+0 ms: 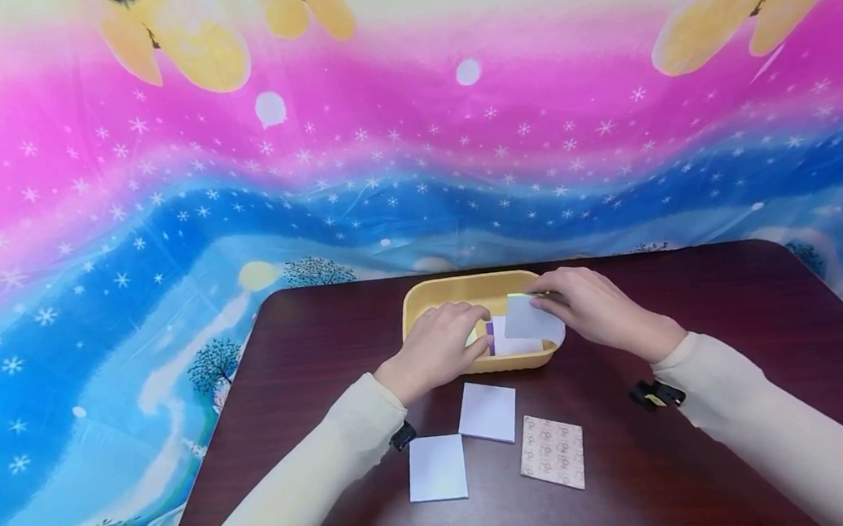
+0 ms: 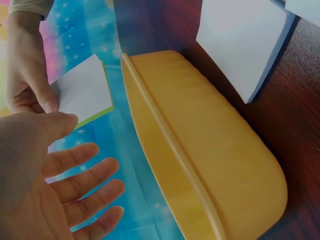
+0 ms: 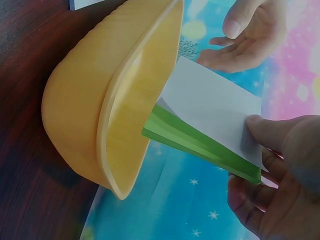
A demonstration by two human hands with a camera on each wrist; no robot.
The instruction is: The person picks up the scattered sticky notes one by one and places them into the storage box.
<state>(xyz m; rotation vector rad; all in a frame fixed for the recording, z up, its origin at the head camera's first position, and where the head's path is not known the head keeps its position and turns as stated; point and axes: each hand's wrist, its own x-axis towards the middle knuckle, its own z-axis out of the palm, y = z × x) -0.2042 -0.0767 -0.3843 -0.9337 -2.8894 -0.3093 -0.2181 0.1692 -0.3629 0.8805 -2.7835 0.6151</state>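
Observation:
My right hand (image 1: 602, 306) pinches a pad of square notes (image 1: 526, 317) by one edge, over the right side of the yellow plastic basket (image 1: 479, 366). In the right wrist view, this note pad (image 3: 215, 102) has a white top sheet and fanned green sheets beneath, with the thumb on top and fingers below. My left hand (image 1: 440, 347) hovers at the basket's left side, its fingers loosely spread and holding nothing. Inside the basket lies a white piece with a purple edge (image 1: 511, 343), partly covered by the held pad in the head view.
On the dark wooden table (image 1: 319, 472), in front of the basket, lie two white pads, the nearer-left one (image 1: 437, 468) and the one beside it (image 1: 487, 412). To their right sits a pinkish pad with a printed pattern (image 1: 553, 452). A colourful cloth (image 1: 411, 147) hangs behind.

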